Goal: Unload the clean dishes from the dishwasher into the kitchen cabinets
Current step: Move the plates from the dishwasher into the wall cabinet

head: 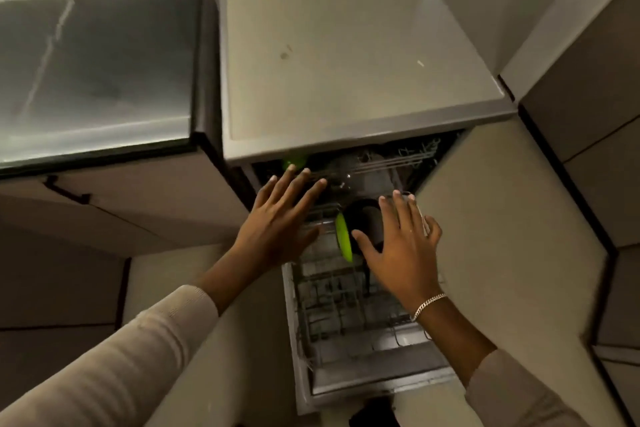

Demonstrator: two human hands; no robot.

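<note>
Head view, the only one given. The dishwasher door [381,381] lay folded down toward the person, with the lower rack [346,315] out over it. The upper rack [398,159] showed partly beneath the edge of the counter [346,62]. The near end of the lower rack was mostly bare wire, and the load sat at its far end. There a green plate [343,236] stood on edge with a dark bowl [367,218] just to its right, touching or nearly so, hard to tell. A second green dish [294,161] peeked out at the upper rack's left corner, mostly hidden by the counter.

Left hand [277,215]: grip spread, fingers straight, holding nothing. It hovered over the left front of the racks, fingertips close to the second green dish.

Right hand [398,246]: grip likewise flat and splayed, nothing in it, bracelet [427,305] on the wrist, thumb beside the dark bowl. A faint clear outline by the right fingertips might have been a glass, too blurred to call.

Key relation: the green plate lay between the two hands, left of the right thumb and right of the left palm. Its long axis ran away from the person, rim up, so a pinch would likely have to come from above, across the thin edge. The right hand looked nearer to both plate and bowl. My guess: right takes one of those, left goes for the upper-rack dish. The lower rack seemed mostly unloaded, judging by the bare wire
</note>
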